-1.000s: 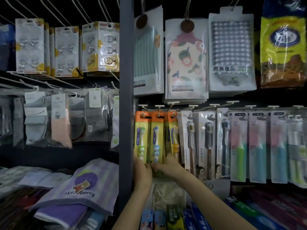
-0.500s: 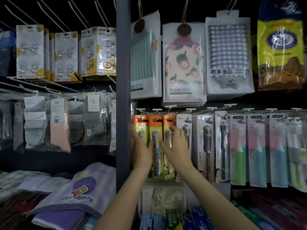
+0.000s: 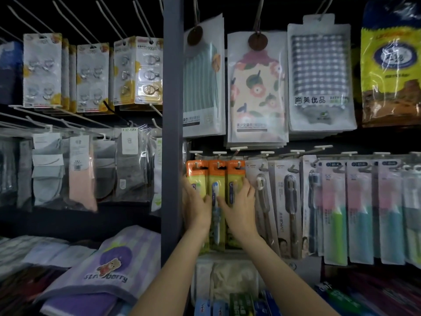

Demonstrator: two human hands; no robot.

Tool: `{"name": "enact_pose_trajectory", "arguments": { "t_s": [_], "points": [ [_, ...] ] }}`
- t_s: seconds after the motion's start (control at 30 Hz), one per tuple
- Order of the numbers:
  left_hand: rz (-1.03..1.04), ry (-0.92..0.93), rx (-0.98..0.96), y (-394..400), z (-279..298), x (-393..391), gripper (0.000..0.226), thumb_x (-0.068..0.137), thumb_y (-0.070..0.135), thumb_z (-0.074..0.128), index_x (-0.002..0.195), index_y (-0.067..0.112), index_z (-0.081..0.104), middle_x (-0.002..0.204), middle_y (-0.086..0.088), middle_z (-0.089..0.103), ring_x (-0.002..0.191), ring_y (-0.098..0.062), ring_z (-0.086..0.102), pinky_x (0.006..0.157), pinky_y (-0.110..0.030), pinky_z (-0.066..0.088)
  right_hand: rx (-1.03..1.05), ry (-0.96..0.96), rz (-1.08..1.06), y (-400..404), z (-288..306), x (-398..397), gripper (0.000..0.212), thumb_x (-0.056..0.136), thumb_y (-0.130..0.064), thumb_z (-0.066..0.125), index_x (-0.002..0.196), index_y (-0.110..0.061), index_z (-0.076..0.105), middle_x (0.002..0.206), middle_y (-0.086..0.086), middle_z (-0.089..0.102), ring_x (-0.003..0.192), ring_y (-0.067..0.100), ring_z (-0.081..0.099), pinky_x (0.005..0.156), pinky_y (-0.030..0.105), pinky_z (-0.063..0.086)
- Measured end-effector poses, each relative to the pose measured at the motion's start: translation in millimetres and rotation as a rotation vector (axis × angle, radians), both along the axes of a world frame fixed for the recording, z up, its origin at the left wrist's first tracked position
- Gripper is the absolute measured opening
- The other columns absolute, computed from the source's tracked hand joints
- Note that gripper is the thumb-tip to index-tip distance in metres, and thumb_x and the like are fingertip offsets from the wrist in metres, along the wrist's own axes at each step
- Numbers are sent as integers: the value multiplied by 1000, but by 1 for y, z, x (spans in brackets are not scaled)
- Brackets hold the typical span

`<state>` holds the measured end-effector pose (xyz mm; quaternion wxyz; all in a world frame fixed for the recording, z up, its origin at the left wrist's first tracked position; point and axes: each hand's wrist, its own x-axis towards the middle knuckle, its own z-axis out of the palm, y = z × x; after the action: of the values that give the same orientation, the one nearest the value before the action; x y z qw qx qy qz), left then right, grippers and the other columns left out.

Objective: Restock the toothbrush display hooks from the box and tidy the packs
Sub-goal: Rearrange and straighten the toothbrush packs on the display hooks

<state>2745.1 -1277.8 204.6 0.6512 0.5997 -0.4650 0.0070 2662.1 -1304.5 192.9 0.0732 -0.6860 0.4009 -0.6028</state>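
Closest to the camera there's a row of boxed tubes (image 3: 230,305) along the bottom edge, and off to the left a folded purple towel (image 3: 109,265) with a bear and berry print. Both bare forearms reach up from there to the toothbrush hooks. The left hand (image 3: 196,207) lies flat, fingers pretty much straight, pressed on the leftmost orange-topped toothbrush pack (image 3: 195,176), not gripping anything as far as I can see. The right hand (image 3: 240,206) is spread open too, fingers resting on the third orange pack (image 3: 234,179), with its thumb side right up against the middle pack (image 3: 216,185), the one with the blue brush showing between the two hands. All three orange packs hang side by side on their hooks, touching, just right of the grey upright post (image 3: 173,124). Further right on the same rail are grey toothbrush packs (image 3: 287,201), then pink-and-green and pink-and-blue ones (image 3: 360,213). Up above hang bagged bath towels (image 3: 257,87), floral and checked. Left of the post are bagged socks (image 3: 79,169) and, higher up, cards of metal hooks (image 3: 141,69).
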Motion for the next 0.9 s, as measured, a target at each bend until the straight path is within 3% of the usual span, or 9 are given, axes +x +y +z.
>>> {"name": "enact_pose_trajectory", "arguments": {
  "t_s": [0.1, 0.2, 0.33, 0.43, 0.57, 0.7, 0.8, 0.9],
  "points": [
    [-16, 11, 8, -3, -2, 2, 70, 86, 7, 57, 142, 20, 18, 128, -7, 52, 110, -27, 57, 83, -39, 51, 8, -17, 68, 0, -3, -4, 78, 86, -21, 65, 145, -7, 16, 145, 12, 27, 133, 25, 33, 106, 32, 33],
    [-5, 3, 8, -3, -2, 2, 70, 88, 8, 56, 144, 18, 16, 134, -9, 48, 113, -27, 55, 86, -41, 51, 5, 11, 79, 0, -4, -9, 78, 87, -19, 64, 146, -7, 14, 148, 12, 22, 135, 25, 31, 106, 31, 31],
    [58, -41, 2, 5, -6, -2, 74, 90, 6, 54, 148, 19, 9, 143, -6, 37, 117, -24, 52, 73, -24, 44, -35, 39, 46, 3, -9, -14, 71, 87, -18, 63, 144, -7, 21, 145, 11, 26, 133, 24, 32, 107, 32, 32],
    [107, -20, 33, 9, -21, -3, 78, 86, 5, 59, 147, 16, 12, 146, -9, 33, 125, -27, 45, 87, -37, 47, -173, 90, 10, 7, -17, -18, 59, 86, -12, 64, 136, -3, 35, 137, 12, 37, 128, 22, 39, 107, 35, 38],
    [87, 36, 94, 9, -45, -2, 69, 85, -1, 57, 142, 13, 21, 142, -10, 38, 120, -28, 49, 87, -43, 48, -179, 153, 49, 8, -30, -18, 57, 88, -15, 62, 137, -3, 36, 131, 9, 45, 123, 18, 45, 102, 22, 37],
    [52, 57, 98, 6, -51, 1, 64, 86, 0, 56, 141, 11, 25, 138, -12, 43, 116, -28, 52, 87, -39, 48, -85, 136, 90, 7, -37, -13, 61, 89, -21, 61, 140, -6, 29, 134, 7, 40, 126, 16, 41, 100, 18, 33],
    [8, 76, 75, 5, -52, 1, 69, 85, 1, 58, 143, 12, 23, 140, -13, 42, 120, -29, 50, 94, -47, 46, -81, 141, 91, 6, -41, -9, 60, 89, -20, 61, 139, -5, 30, 135, 9, 38, 127, 18, 38, 97, 17, 31],
    [-16, 109, 51, 6, -51, 1, 75, 84, -1, 58, 146, 15, 19, 144, -10, 38, 124, -26, 46, 95, -39, 45, -52, 135, 97, 3, -39, -10, 62, 89, -20, 61, 140, -6, 28, 137, 9, 36, 129, 18, 36, 99, 19, 30]
  ]
}}
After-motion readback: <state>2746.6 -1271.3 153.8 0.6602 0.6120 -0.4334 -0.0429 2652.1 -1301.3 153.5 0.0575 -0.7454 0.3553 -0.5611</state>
